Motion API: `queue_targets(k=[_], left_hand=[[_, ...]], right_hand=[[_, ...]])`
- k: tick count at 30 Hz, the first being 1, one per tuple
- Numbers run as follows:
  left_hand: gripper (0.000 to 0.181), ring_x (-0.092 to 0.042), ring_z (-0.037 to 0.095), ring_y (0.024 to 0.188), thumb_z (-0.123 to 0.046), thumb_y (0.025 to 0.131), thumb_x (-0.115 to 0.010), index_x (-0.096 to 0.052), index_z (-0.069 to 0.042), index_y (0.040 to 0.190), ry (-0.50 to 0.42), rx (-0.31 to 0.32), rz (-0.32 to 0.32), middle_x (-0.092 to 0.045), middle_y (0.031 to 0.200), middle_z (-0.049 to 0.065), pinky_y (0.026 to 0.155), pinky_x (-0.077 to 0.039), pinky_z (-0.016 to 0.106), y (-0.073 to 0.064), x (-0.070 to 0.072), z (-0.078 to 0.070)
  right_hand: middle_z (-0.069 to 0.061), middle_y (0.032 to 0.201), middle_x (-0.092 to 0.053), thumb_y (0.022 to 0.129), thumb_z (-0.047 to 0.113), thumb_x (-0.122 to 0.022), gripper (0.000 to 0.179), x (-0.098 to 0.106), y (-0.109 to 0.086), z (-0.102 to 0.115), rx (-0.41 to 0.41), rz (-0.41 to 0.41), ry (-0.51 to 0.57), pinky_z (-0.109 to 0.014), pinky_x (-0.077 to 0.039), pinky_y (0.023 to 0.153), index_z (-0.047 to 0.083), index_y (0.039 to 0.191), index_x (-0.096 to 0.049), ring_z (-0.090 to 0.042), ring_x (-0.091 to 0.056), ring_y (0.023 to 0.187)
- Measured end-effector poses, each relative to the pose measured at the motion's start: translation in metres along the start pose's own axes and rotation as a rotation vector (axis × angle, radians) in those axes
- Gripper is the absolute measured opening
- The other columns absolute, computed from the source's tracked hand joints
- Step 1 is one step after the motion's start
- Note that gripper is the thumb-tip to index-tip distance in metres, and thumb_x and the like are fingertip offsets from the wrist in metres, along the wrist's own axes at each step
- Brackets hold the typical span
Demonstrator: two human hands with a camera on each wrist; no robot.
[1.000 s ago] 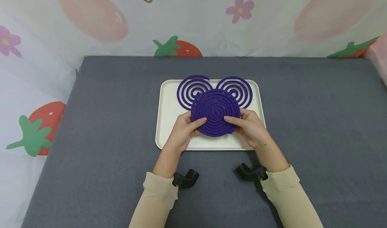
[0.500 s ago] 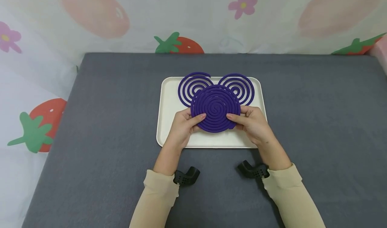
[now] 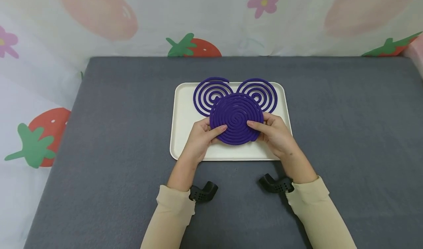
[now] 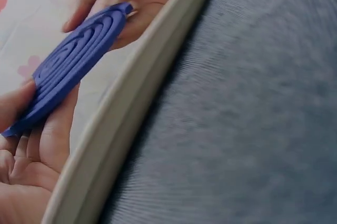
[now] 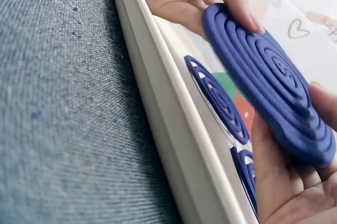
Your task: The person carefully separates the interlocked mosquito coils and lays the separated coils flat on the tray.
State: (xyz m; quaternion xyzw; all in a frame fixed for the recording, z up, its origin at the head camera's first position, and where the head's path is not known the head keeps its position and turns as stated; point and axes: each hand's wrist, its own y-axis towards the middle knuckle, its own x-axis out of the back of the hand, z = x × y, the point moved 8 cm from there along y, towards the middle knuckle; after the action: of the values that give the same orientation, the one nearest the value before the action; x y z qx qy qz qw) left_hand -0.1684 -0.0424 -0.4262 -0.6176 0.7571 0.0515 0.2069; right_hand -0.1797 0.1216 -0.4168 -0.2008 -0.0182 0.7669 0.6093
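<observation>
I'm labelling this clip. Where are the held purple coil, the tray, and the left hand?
held purple coil (image 3: 236, 118), head view, spiral centre.
tray (image 3: 180, 124), head view, bare left part.
left hand (image 3: 199, 139), head view, back of the hand.

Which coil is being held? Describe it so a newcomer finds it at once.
On the grey table sits a cream tray. The held coil is above its middle, pinched between both hands. Unlike the two open spirals lying flat behind it, it is densely wound and lifted.

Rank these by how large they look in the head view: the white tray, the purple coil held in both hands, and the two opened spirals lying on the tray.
1. White tray
2. Held purple coil
3. Left spiral and right spiral: alike, both partly hidden by the coil.
</observation>
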Motion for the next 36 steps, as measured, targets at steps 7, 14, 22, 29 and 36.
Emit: queue_targets(k=[7,14,22,29,36], left_hand=[[0.035,-0.067,0.015,0.086,0.006,0.089,-0.056,-0.05,0.016,0.122,0.051,0.023,0.003,-0.064,0.107,0.022,0.078,-0.055,0.034,0.0001,-0.0033,0.0028],[0.027,-0.068,0.014,0.079,0.007,0.089,-0.057,-0.055,0.021,0.112,0.071,0.0,-0.008,-0.068,0.096,0.023,0.073,-0.056,0.031,0.0012,-0.0032,0.0013],[0.026,-0.068,0.015,0.08,0.007,0.088,-0.059,-0.057,0.02,0.11,0.084,0.005,-0.057,-0.067,0.097,0.024,0.073,-0.056,0.032,0.001,-0.0005,0.0017],[0.036,-0.065,0.019,0.093,0.003,0.086,-0.064,-0.056,0.011,0.12,0.187,0.015,-0.052,-0.063,0.111,0.025,0.083,-0.053,0.033,0.0002,-0.0041,0.0045],[0.03,-0.066,0.019,0.084,0.007,0.084,-0.064,-0.058,0.018,0.111,0.179,-0.002,-0.074,-0.064,0.103,0.028,0.076,-0.055,0.034,-0.0003,-0.0023,0.0042]], right_hand=[[0.002,0.079,-0.069,0.086,-0.013,-0.057,0.017,-0.0012,0.0014,0.001,0.059,-0.038,-0.077,-0.022,-0.055,0.064,-0.011,0.102,-0.059,-0.009,-0.065,0.072],[0.002,0.076,-0.069,0.084,-0.014,-0.058,0.022,-0.0007,0.0015,0.0022,0.06,-0.056,-0.1,-0.023,-0.055,0.063,-0.019,0.106,-0.055,-0.008,-0.066,0.07],[0.003,0.081,-0.069,0.084,-0.01,-0.062,0.018,-0.0014,0.0032,-0.003,0.041,-0.055,-0.091,-0.022,-0.054,0.065,0.007,0.092,-0.065,-0.009,-0.065,0.073],[0.005,0.078,-0.068,0.08,-0.012,-0.066,0.028,-0.0013,0.0011,-0.0022,0.113,-0.137,-0.17,-0.021,-0.054,0.067,-0.019,0.105,-0.058,-0.007,-0.064,0.075],[0.0,0.075,-0.069,0.076,-0.013,-0.068,0.028,-0.0008,0.0,-0.003,0.121,-0.181,-0.165,-0.021,-0.054,0.063,-0.025,0.1,-0.058,-0.007,-0.065,0.07]])
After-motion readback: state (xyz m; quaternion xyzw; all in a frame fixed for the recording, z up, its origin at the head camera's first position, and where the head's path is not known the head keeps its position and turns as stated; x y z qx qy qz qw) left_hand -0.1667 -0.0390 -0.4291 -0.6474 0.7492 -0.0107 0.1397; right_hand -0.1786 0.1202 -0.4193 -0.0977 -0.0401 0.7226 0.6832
